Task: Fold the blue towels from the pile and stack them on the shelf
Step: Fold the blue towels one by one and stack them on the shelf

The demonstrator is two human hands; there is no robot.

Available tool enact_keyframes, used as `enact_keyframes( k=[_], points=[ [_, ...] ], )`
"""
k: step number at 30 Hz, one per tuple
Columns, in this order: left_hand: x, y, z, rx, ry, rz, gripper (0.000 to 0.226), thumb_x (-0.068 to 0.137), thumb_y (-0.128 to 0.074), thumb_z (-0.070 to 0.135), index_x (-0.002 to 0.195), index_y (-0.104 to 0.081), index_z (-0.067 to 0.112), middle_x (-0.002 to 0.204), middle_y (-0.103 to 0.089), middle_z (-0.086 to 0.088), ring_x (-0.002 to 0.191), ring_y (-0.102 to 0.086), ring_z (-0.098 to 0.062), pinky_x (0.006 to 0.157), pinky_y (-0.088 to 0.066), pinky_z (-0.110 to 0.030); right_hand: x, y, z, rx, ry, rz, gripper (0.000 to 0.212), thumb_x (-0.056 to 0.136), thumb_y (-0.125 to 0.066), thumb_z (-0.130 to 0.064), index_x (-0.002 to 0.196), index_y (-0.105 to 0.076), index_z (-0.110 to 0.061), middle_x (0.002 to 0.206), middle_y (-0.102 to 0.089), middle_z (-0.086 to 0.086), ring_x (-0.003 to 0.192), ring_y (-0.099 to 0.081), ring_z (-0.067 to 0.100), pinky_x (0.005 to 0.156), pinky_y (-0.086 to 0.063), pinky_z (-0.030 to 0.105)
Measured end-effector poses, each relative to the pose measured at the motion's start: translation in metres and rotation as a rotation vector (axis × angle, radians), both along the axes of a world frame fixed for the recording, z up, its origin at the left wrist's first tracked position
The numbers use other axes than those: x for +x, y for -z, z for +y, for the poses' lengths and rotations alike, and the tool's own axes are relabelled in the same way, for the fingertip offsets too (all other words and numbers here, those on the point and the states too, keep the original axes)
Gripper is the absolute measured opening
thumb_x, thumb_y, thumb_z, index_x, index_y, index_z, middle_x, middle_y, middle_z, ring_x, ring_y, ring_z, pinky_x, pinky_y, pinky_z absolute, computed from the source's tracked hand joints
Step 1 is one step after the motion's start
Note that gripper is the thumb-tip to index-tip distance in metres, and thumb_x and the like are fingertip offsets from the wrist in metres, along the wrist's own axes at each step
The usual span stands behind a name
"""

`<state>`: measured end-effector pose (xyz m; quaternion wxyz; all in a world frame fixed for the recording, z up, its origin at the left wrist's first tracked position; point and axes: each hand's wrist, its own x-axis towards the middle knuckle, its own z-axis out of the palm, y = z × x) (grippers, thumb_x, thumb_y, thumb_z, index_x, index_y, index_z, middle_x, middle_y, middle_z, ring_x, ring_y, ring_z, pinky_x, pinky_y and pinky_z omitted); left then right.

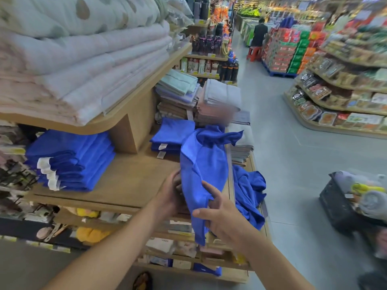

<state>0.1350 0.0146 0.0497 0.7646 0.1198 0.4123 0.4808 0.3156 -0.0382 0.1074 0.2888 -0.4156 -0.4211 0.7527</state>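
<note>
A crumpled blue towel [204,164] hangs in front of the wooden shelf [127,178], held by both hands. My left hand [170,195] grips its left edge from behind, and my right hand [219,214] holds its lower part with the fingers curled into the cloth. More loose blue towels [249,191] lie in a pile at the shelf's right end. A tall stack of folded blue towels [69,162] sits on the shelf at the left. A smaller folded blue stack [171,136] lies further back.
Thick quilts [83,59] fill the upper shelf. Folded grey, pink and green towels [209,101] are stacked behind the blue ones. A dark basket [343,206] with rolled cloths stands on the aisle floor at right. A person stands far down the aisle [259,32].
</note>
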Motion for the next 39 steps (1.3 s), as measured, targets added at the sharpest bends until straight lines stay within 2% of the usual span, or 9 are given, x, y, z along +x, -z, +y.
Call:
enact_keyframes(
  k=[6, 12, 17, 20, 25, 28, 32, 35, 39],
  points=[
    [-0.001, -0.022, 0.070, 0.013, -0.109, 0.417, 0.038, 0.097, -0.058, 0.052, 0.090, -0.068, 0.017, 0.073, -0.075, 0.001, 0.066, -0.070, -0.016, 0.055, -0.052, -0.022, 0.011, -0.012, -0.014, 0.382, -0.236, -0.265, 0.027, 0.081, -0.080, -0.004, 0.104, -0.066, -0.006, 0.093, -0.067, 0.004, 0.083, -0.062, 0.020, 0.082, -0.054, 0.039],
    [-0.003, -0.024, 0.093, 0.256, 0.062, 1.451, 0.020, 0.097, -0.058, 0.019, 0.083, -0.062, 0.005, 0.084, -0.065, -0.010, 0.085, -0.060, -0.029, 0.072, -0.046, -0.035, 0.011, -0.014, -0.023, 0.469, -0.271, -0.201, 0.019, 0.093, -0.074, -0.020, 0.082, -0.059, -0.021, 0.072, -0.044, 0.006, 0.065, -0.038, 0.022, 0.061, -0.034, 0.027],
    [-0.041, -0.063, 0.041, 0.630, -0.379, 0.935, 0.014, 0.090, -0.052, 0.009, 0.078, -0.058, 0.013, 0.070, -0.051, -0.004, 0.066, -0.045, -0.015, 0.061, -0.038, -0.029, 0.046, -0.010, -0.016, 0.427, 0.058, -0.067, 0.051, 0.089, -0.070, -0.039, 0.109, -0.058, 0.007, 0.100, -0.057, 0.027, 0.094, -0.055, 0.027, 0.088, -0.044, 0.042],
    [-0.079, -0.046, -0.019, 0.577, -0.308, 0.823, 0.025, 0.076, -0.043, 0.011, 0.056, -0.050, 0.025, 0.056, -0.039, 0.008, 0.053, -0.034, -0.008, 0.047, -0.027, -0.024, 0.053, 0.005, -0.006, 0.402, 0.174, -0.069, 0.013, 0.092, -0.063, -0.033, 0.092, -0.068, -0.021, 0.093, -0.065, 0.004, 0.088, -0.062, 0.015, 0.077, -0.051, 0.029],
    [-0.122, 0.008, -0.063, 0.041, 0.417, 1.320, 0.029, 0.087, -0.053, 0.021, 0.058, -0.053, 0.020, 0.059, -0.052, 0.009, 0.061, -0.047, -0.014, 0.062, -0.037, -0.028, 0.032, 0.060, 0.008, 0.488, 0.075, -0.390, 0.027, 0.103, -0.058, -0.023, 0.077, -0.052, -0.021, 0.070, -0.044, -0.005, 0.066, -0.042, 0.011, 0.064, -0.037, 0.027],
    [-0.111, 0.007, -0.060, -0.084, 0.357, 1.702, 0.017, 0.081, -0.051, 0.041, 0.083, -0.063, 0.029, 0.079, -0.070, 0.012, 0.076, -0.066, -0.015, 0.071, -0.048, -0.026, 0.027, 0.084, 0.014, 0.448, 0.020, -0.451, 0.028, 0.101, -0.059, -0.014, 0.085, -0.062, -0.036, 0.065, -0.050, -0.008, 0.062, -0.045, 0.009, 0.057, -0.038, 0.019],
    [-0.062, -0.010, -0.019, 0.247, 0.122, 1.924, 0.019, 0.083, -0.051, 0.045, 0.092, -0.063, 0.034, 0.091, -0.072, 0.010, 0.089, -0.068, -0.024, 0.070, -0.047, -0.030, 0.026, 0.088, 0.015, 0.407, 0.045, -0.416, 0.021, 0.102, -0.061, -0.014, 0.092, -0.066, -0.032, 0.069, -0.055, -0.005, 0.063, -0.049, 0.009, 0.059, -0.040, 0.020],
    [-0.024, -0.013, 0.026, 0.422, 0.221, 1.763, 0.027, 0.087, -0.058, 0.047, 0.113, -0.064, 0.039, 0.101, -0.068, 0.015, 0.098, -0.067, -0.020, 0.080, -0.053, -0.034, 0.026, 0.081, 0.011, 0.413, 0.098, -0.369, 0.012, 0.101, -0.064, -0.019, 0.091, -0.067, -0.023, 0.068, -0.056, -0.004, 0.062, -0.049, 0.009, 0.058, -0.041, 0.017],
    [-0.005, 0.004, 0.073, 0.485, 0.417, 1.957, 0.046, 0.091, -0.065, 0.045, 0.134, -0.056, 0.032, 0.132, -0.053, 0.004, 0.120, -0.058, -0.023, 0.088, -0.052, -0.038, 0.031, 0.070, 0.001, 0.419, 0.094, -0.340, 0.012, 0.102, -0.062, -0.022, 0.092, -0.067, -0.026, 0.074, -0.055, 0.009, 0.067, -0.048, 0.015, 0.062, -0.039, 0.026]
  ],
)
